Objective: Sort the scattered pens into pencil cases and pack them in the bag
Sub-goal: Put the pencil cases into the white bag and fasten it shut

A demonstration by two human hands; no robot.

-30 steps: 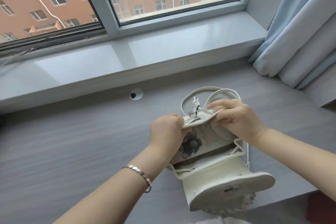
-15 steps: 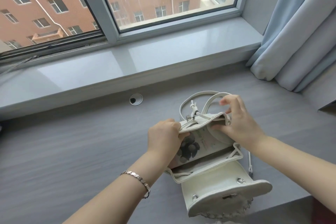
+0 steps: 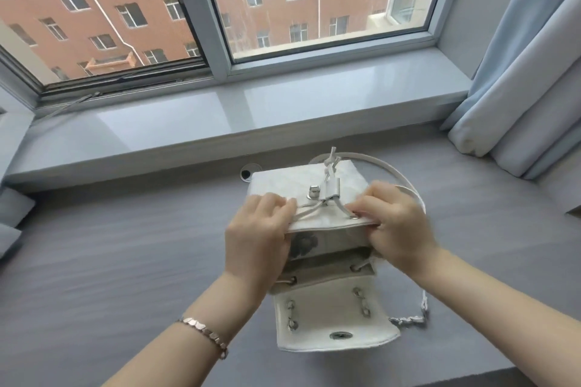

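A small white quilted bag [image 3: 283, 181] lies on the grey desk [image 3: 125, 261] with its flap [image 3: 333, 320] folded open toward me. A pencil case [image 3: 317, 243] with a dark flower print sits inside the bag's mouth, only its top showing. My left hand [image 3: 256, 240] grips the left side of the bag's front rim. My right hand [image 3: 393, 223] pinches the right side of that rim by the drawstring. A silver cord lock [image 3: 331, 188] and a stud sit on the bag's front. No loose pens are visible.
A grey windowsill [image 3: 220, 126] runs along the back under a large window. Blue-grey curtains [image 3: 518, 72] hang at the right. A round cable hole [image 3: 246, 172] is in the desk behind the bag. The bag's strap [image 3: 390, 170] loops right, and a chain [image 3: 408, 320] lies near the flap.
The bag has been tipped so that its quilted front faces up. The pencil case has sunk deeper into the bag. My right hand moved from the case to the rim.
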